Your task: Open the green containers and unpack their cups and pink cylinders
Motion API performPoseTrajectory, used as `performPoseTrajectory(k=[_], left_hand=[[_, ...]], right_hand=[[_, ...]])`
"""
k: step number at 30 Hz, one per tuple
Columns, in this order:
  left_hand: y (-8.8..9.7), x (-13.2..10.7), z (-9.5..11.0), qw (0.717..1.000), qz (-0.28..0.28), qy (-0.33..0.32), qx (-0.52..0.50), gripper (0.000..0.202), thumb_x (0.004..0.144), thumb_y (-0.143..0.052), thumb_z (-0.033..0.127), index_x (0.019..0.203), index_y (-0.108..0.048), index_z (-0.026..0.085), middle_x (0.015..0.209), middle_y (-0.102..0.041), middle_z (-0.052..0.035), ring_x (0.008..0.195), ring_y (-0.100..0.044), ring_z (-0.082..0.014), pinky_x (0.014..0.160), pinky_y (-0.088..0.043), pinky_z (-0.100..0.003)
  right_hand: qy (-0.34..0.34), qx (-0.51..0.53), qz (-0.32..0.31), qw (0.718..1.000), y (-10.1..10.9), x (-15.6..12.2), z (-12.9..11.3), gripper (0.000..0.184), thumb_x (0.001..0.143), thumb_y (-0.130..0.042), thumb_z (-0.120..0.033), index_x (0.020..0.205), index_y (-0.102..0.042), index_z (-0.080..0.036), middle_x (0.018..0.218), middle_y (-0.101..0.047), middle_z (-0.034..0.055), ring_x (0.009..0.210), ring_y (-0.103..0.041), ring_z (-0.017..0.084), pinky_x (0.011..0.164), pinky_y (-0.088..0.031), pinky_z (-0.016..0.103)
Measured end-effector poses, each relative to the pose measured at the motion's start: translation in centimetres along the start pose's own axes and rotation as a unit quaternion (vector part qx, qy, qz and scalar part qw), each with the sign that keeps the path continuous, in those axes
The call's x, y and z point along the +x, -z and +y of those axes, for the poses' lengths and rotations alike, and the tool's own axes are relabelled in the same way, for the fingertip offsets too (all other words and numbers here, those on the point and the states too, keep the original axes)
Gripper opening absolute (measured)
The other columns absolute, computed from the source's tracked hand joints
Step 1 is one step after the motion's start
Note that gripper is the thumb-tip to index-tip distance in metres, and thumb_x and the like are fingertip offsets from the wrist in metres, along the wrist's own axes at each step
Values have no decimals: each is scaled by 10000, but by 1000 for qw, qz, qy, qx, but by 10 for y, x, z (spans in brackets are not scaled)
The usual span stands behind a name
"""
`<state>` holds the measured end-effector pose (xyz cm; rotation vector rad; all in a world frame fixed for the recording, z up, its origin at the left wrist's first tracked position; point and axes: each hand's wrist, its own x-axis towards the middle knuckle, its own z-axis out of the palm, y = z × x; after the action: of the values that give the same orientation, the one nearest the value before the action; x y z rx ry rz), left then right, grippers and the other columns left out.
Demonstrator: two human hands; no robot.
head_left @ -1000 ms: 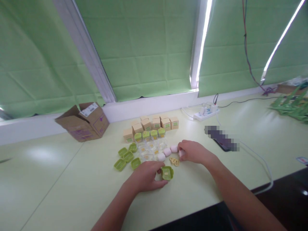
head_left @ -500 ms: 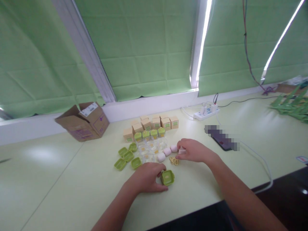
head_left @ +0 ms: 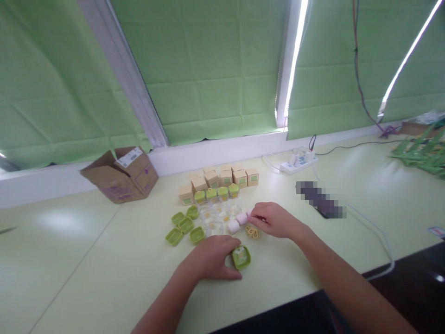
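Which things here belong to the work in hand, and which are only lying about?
Likely in use:
green tray at left hand
pinkish rolls near right hand
yellow loops
clear containers
other trays

Seemingly lying about:
large carton
power strip
green bundle

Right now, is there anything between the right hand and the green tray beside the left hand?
Yes: a small pile of yellow loops lies between the right hand and the green tray. It looks low, and I see nothing else in that gap.

No legible text. Carton (head_left: 120, 183): white label (head_left: 129, 157), purple print; small boxes (head_left: 240, 173): green labels, all unreadable.
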<state>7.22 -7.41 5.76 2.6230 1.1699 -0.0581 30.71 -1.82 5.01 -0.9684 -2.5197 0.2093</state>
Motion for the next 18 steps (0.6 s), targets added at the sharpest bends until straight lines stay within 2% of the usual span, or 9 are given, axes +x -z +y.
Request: performPoseTrajectory(k=[5, 11, 15, 18], left_hand=[[-1, -1, -1, 1000, 7, -3, -14, 526, 639, -732, 461, 1086, -549, 252, 1048, -646, -40, 935, -598, -260, 751, -429, -309], [3, -1, 2, 999, 32, -14, -23, 252, 715, -642, 413, 854, -563, 219, 840, -628, -8, 769, -588, -194, 637, -389, -261], [4, -1, 4, 998, 61, -10, -19, 252, 732, -605, 444, 752, -541, 201, 741, -594, -1, 688, -556, -169, 605, -372, -255], [4, -1, 4, 997, 73, -7, -15, 261, 733, -601, 452, 753, -550, 197, 698, -585, 2, 657, -544, -162, 601, -369, -257]], right_hand=[[4, 7, 3, 1000, -1, 0, -1, 323, 939, -420, -328, 735, -602, -155, 717, -580, 32, 686, -508, 129, 655, -355, 243], [17, 13, -12, 1000, -4, 1, -8, 316, 940, -417, -317, 760, -622, -158, 739, -606, 44, 727, -531, 140, 680, -370, 249], [43, 51, -15, 998, -5, 2, -17, 284, 929, -440, -308, 779, -633, -163, 739, -604, 34, 717, -527, 132, 667, -372, 240], [64, 107, -9, 992, -7, 2, -22, 233, 902, -498, -321, 803, -645, -171, 703, -580, 9, 692, -514, 120, 657, -376, 228]])
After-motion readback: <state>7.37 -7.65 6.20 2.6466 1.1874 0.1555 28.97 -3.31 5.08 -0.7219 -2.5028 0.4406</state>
